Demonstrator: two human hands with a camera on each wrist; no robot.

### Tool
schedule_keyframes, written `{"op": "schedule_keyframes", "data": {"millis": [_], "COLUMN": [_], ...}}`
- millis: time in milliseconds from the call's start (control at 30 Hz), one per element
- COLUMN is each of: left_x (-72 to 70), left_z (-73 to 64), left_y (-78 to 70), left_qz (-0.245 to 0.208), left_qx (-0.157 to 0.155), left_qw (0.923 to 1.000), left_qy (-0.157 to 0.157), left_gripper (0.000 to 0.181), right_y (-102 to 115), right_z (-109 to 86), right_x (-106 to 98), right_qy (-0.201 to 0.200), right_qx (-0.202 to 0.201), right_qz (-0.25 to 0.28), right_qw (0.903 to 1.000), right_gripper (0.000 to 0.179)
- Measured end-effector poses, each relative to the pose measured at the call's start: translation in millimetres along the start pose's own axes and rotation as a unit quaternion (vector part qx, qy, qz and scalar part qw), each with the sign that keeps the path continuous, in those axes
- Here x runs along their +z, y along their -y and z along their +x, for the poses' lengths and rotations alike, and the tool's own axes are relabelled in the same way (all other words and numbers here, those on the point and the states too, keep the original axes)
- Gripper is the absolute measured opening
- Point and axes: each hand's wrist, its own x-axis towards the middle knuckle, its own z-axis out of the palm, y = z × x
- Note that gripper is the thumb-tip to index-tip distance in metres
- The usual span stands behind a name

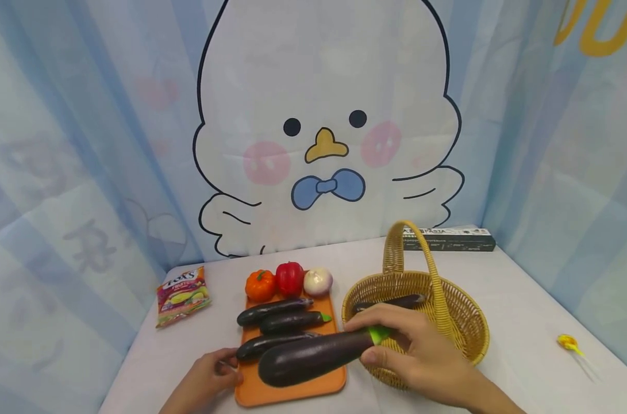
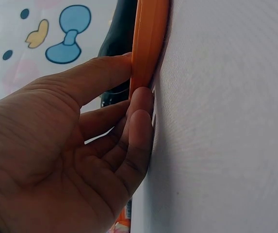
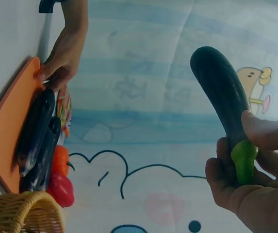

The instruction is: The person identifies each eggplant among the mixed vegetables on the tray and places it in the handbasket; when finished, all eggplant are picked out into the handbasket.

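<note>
My right hand (image 1: pixel 416 348) grips an eggplant (image 1: pixel 313 356) by its green stem end. The eggplant is raised above the near part of an orange tray (image 1: pixel 292 394), its thick end pointing left. In the right wrist view the fingers and thumb close round the green cap (image 3: pixel 244 158). My left hand (image 1: pixel 212 376) holds the tray's left edge. The left wrist view puts the thumb on the rim (image 2: pixel 147 43) and the fingertips (image 2: pixel 141 128) low against its side. Three more eggplants (image 1: pixel 292 322) lie on the tray, along with an orange pepper (image 1: pixel 260 286), a red pepper (image 1: pixel 289 279) and an onion (image 1: pixel 318 282).
Right of the tray stands a yellow wicker basket (image 1: pixel 468 322) with a tall handle and a dark eggplant (image 1: pixel 391 302) inside. A dark pasta box (image 1: pixel 447 240) lies behind it. A candy bag (image 1: pixel 183 296) is at the left, a yellow lollipop (image 1: pixel 568 342) at the right.
</note>
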Motion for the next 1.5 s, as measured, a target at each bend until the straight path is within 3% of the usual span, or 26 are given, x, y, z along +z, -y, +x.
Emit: {"op": "schedule_keyframes", "data": {"millis": [333, 567, 700, 967, 1067, 1267, 1500], "left_x": [-1.2, 1.2, 1.9, 0.4, -1.5, -3.3, -3.4], "left_z": [-0.2, 0.2, 0.5, 2.0, 1.5, 0.5, 0.0], "left_y": [3.0, 2.0, 3.7, 9.1, 8.6, 5.8, 6.5], "left_qz": [0.005, 0.007, 0.006, 0.0, 0.0, 0.004, 0.002], "left_qx": [0.022, 0.025, 0.03, 0.053, 0.06, 0.057, 0.059], "left_qw": [0.9997, 0.9997, 0.9995, 0.9986, 0.9982, 0.9984, 0.9983], "left_qy": [-0.001, -0.005, -0.004, 0.007, 0.005, 0.0, -0.003], "left_gripper": [0.063, 0.061, 0.061, 0.063, 0.063, 0.063, 0.062], "right_y": [-1.6, 1.1, 5.3, 7.1, 3.3, -6.8, -25.2], "right_z": [-18.2, -31.5, -38.8, -54.0, -62.7, -81.3, -99.7], "right_x": [-33.2, -59.5, -74.0, -99.8, -108.8, -128.9, -153.6], "right_qy": [-0.044, -0.062, -0.067, -0.108, -0.139, -0.197, -0.229], "right_qx": [-0.063, -0.03, -0.045, -0.07, -0.058, 0.009, -0.014], "right_qz": [-0.037, -0.076, -0.087, -0.143, -0.174, -0.219, -0.24], "right_qw": [0.9964, 0.9948, 0.9929, 0.9813, 0.9732, 0.9556, 0.9433], "right_gripper": [0.041, 0.044, 0.046, 0.052, 0.053, 0.051, 0.051]}}
